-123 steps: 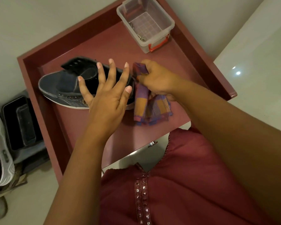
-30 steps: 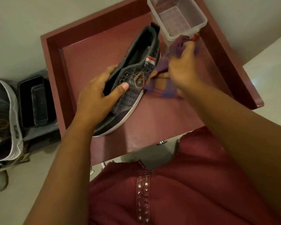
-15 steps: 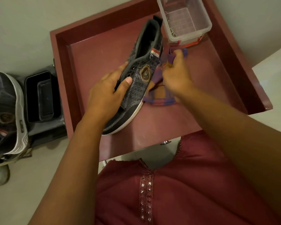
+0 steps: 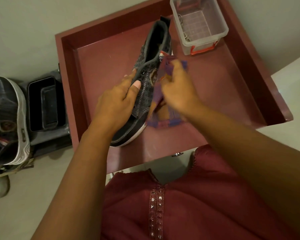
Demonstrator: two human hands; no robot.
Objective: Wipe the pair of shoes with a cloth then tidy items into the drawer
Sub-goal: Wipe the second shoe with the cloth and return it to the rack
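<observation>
Wiping in hand, over the drawer (image 4: 249,70). Left hand (image 4: 114,103) wrapped round the shoe (image 4: 145,94) at its laced middle, thumb across the eyelets, holding it tilted with the toe low toward the drawer's near edge and the heel raised toward the far wall. Long axis running near-to-far, leaning right at the heel end. Right hand (image 4: 178,89) just right of the shoe, fingers bunched on the cloth (image 4: 163,110), pressing it to the shoe's right flank by the badge; loose end of cloth hanging down toward the drawer floor. Right hand the nearer one to the unwiped heel side; probably strokes along the axis, toward the heel or back toward the toe. Clear box (image 4: 200,26) at the drawer's far right corner, just beyond the heel, apparently not touching; worth minding on a far stroke. Second shoe (image 4: 5,118) outside, left of the drawer, beside a black tray (image 4: 45,103). Tidying not yet begun.
</observation>
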